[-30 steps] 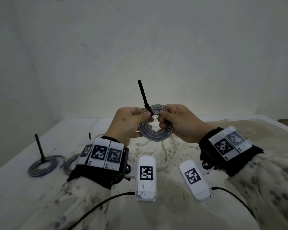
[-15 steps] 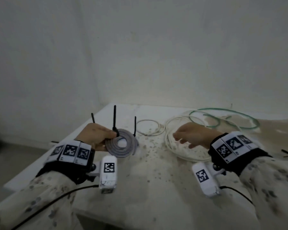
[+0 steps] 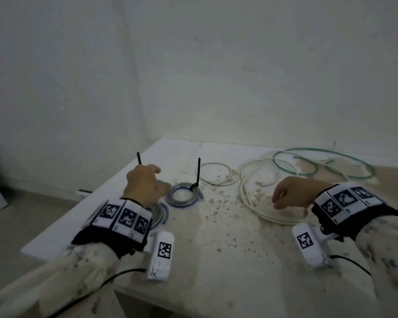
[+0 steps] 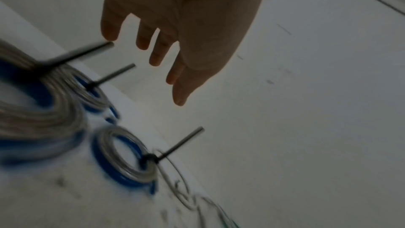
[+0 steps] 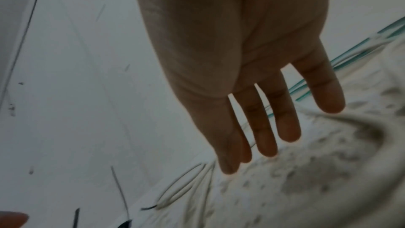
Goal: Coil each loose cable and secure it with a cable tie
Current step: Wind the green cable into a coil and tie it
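Observation:
Three tied grey cable coils lie at the table's left. One coil (image 3: 183,195) (image 4: 129,172) has a black cable tie (image 3: 198,172) standing up from it. A second coil (image 3: 159,214) (image 4: 54,119) lies by my left wrist, and a third coil (image 4: 94,100) sits further off. My left hand (image 3: 145,184) (image 4: 149,61) hovers above them with straight fingers and holds nothing. My right hand (image 3: 290,195) (image 5: 269,136) is empty too, over a loose white cable (image 3: 260,210). A loose green cable (image 3: 331,161) lies behind it.
A small loose white cable loop (image 3: 216,175) lies behind the coils. The speckled white table (image 3: 216,249) ends at a left edge beside the coils and meets the wall at the back. Another black tie tail (image 3: 138,158) rises behind my left hand.
My left hand has put down the tied coil it held and let go of it. My right hand left the coil earlier and moved right, lower over the white cable.

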